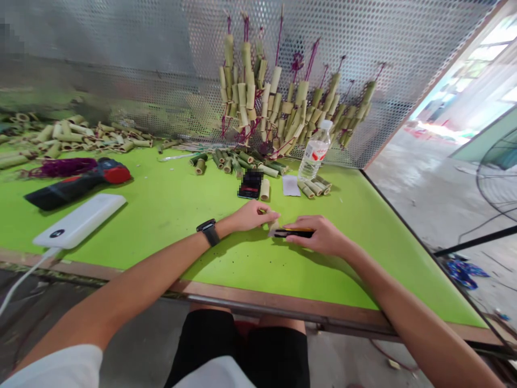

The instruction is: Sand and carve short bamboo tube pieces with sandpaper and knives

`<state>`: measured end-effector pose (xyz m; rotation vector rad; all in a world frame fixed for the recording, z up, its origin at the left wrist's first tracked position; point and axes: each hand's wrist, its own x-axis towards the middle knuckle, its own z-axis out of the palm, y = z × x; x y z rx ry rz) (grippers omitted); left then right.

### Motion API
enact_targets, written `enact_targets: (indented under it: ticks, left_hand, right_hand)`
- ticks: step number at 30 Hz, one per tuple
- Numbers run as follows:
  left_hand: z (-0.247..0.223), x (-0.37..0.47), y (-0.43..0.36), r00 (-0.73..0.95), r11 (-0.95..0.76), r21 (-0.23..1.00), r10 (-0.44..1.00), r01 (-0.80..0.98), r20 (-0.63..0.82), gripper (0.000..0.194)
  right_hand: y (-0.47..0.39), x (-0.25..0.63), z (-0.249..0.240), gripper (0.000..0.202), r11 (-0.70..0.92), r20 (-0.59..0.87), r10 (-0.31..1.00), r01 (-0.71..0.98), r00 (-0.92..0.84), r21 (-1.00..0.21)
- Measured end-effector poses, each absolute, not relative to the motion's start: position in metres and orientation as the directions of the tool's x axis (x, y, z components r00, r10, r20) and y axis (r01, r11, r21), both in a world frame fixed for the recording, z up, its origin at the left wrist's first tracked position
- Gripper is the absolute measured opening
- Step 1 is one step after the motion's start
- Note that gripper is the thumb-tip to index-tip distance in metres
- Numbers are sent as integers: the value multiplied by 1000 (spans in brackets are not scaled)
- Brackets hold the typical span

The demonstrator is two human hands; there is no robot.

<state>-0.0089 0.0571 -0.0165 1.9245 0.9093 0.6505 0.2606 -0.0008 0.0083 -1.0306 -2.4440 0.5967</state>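
Observation:
Near the middle of the green table (161, 226), my left hand (252, 215) pinches a small pale piece (274, 222), which looks like bamboo. A black watch (209, 232) is on that wrist. My right hand (321, 234) is wrapped round a black and yellow utility knife (297, 233), its tip pointing left at the pale piece. Just beyond my hands stands a short bamboo tube (265, 189) beside a dark phone (250, 184). Small dark specks lie on the table below my hands.
A power bank (81, 221) with a cable, a red and black tool (76, 184), purple string (64, 167) and heaped bamboo (72, 136) are left. Behind are a water bottle (314, 153), paper (291, 185) and strung bamboo pieces (283, 108) against perforated metal. A fan (501, 172) stands right.

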Motion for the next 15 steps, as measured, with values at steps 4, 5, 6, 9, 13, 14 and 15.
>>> enact_targets:
  ticks: [4, 5, 6, 9, 13, 14, 15]
  left_hand:
    - [-16, -9, 57, 605, -347, 884, 790, 315, 95, 56]
    - [-15, -9, 57, 606, -347, 886, 789, 307, 99, 55]
    - [-14, -9, 56, 606, -344, 890, 789, 300, 101, 55]
    - [-12, -9, 56, 609, -330, 900, 787, 283, 97, 55]
    - [-13, -9, 55, 611, -324, 905, 786, 277, 95, 60]
    - [-13, -9, 55, 610, -323, 906, 786, 274, 96, 61]
    - [-13, -9, 55, 610, -322, 907, 786, 271, 97, 62]
  right_hand:
    - [1, 261, 7, 40, 600, 181, 771, 600, -610, -530]
    - [0, 261, 8, 39, 612, 170, 758, 596, -630, -520]
    - [-1, 260, 8, 37, 628, 163, 742, 588, -651, -510]
    - [-3, 259, 8, 37, 649, 172, 724, 574, -668, -500]
    - [1, 262, 7, 45, 605, 215, 780, 618, -588, -503]
    - [2, 263, 7, 46, 600, 211, 784, 626, -584, -499]
    - [2, 263, 8, 45, 604, 197, 778, 625, -596, -494]
